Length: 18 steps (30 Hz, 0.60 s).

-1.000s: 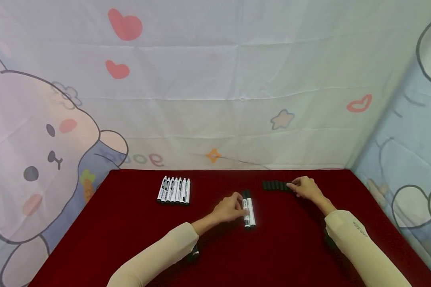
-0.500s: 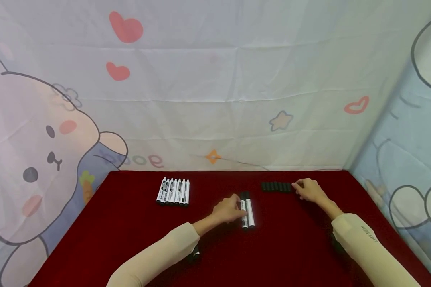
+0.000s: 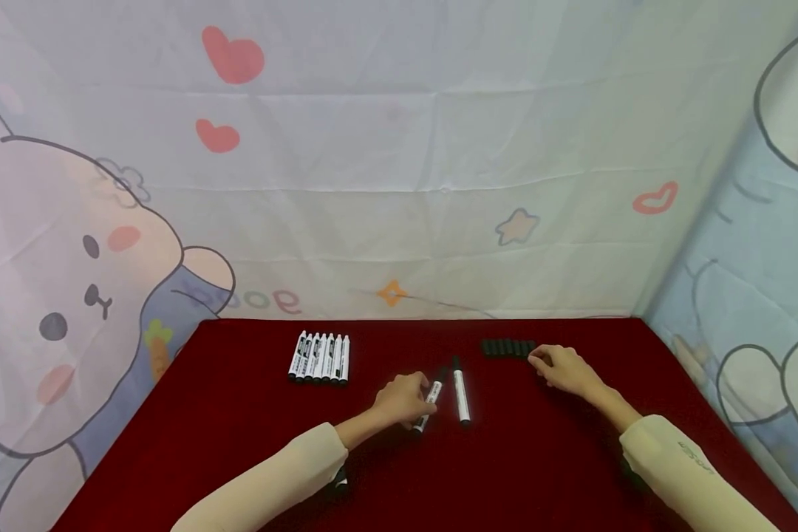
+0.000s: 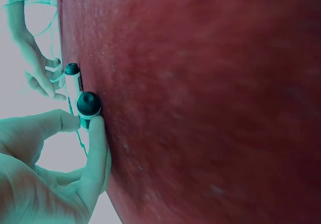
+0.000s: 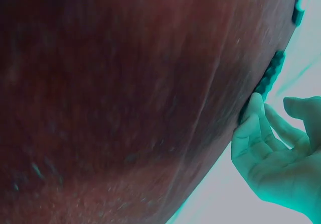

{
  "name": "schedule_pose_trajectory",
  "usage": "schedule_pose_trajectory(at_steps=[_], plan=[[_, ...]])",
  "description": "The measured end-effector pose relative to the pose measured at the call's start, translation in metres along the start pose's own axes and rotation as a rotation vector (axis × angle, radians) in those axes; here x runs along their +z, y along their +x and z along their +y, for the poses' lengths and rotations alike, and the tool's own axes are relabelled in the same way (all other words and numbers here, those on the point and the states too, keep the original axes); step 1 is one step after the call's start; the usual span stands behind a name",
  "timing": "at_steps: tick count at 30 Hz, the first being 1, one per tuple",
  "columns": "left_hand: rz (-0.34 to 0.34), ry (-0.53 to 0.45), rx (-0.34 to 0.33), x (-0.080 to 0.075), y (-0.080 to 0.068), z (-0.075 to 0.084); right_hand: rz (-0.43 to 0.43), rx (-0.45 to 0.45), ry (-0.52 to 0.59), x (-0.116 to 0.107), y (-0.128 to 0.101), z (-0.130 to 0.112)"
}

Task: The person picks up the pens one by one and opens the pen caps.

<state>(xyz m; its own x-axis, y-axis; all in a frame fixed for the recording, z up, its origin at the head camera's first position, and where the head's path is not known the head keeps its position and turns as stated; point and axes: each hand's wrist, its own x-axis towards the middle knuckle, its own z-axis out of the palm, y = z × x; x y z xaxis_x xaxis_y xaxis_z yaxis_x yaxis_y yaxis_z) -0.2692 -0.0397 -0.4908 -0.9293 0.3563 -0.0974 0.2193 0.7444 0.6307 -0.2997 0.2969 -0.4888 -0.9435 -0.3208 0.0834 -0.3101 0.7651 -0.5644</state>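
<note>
My left hand (image 3: 399,400) pinches a white whiteboard marker (image 3: 433,395) with a black cap between thumb and finger; the marker slants on the red cloth. The left wrist view shows the held marker's black end (image 4: 89,103) between the fingertips. Just right of it, a second capped marker (image 3: 462,397) lies by itself. At the right end of a row of black marker caps (image 3: 507,347) is my right hand (image 3: 564,367). In the right wrist view its thumb stands apart from the fingers (image 5: 256,103), which are beside the caps, and nothing shows between them.
Several white markers without caps (image 3: 319,358) lie side by side at the back left of the red-covered table (image 3: 539,473). A printed curtain (image 3: 372,162) hangs along the back and sides. Small dark objects (image 3: 340,480) show partly beneath the sleeves.
My left hand has drawn one marker leftward, away from the second, and it now slants. My right hand moved off the caps to the right, then back toward the row's right end.
</note>
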Motion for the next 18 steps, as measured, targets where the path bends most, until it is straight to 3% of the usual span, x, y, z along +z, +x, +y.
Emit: schedule_pose_trajectory(at_steps=[6, 13, 18], plan=[[-0.031, -0.034, 0.014, -0.014, -0.014, -0.009, -0.072, -0.077, 0.021, 0.007, -0.008, -0.022], [-0.141, -0.250, 0.004, -0.034, -0.024, -0.024, -0.173, -0.148, 0.069, 0.014, -0.016, -0.049], [-0.165, -0.373, 0.091, -0.043, -0.028, -0.029, -0.230, -0.174, 0.118, 0.019, -0.019, -0.062]])
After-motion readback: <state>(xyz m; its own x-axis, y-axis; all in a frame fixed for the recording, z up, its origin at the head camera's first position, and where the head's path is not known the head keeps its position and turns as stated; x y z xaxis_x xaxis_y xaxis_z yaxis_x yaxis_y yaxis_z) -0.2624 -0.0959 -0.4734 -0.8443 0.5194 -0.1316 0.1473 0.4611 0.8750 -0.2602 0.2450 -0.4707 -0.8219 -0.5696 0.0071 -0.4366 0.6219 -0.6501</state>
